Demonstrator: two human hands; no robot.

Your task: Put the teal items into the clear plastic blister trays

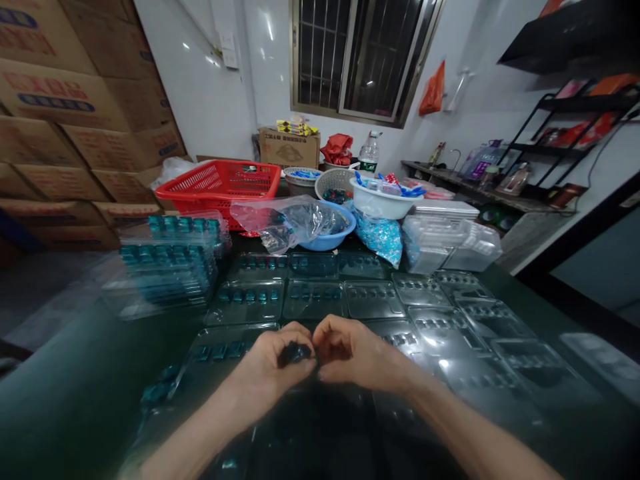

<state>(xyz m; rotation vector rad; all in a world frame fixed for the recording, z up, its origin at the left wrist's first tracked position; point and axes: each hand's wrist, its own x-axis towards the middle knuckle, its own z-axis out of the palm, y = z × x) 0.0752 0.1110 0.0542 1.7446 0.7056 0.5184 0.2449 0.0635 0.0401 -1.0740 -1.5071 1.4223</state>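
Dark glossy tabletop [65,413] under your forearms, both angled inward, wrists low. Your left hand [267,367] curls closed on a small dark teal piece [297,353], pinching it at the fingertips. Your right hand [357,353] curves in, fingers bent, tips just beside the piece; can't tell if gripping. Clear blister trays [373,300] lie around your hands. Farther off: stacked teal-filled trays [170,260], blue bowl [327,237], white basin [380,203], red basket [220,187], cardboard cartons [75,113].
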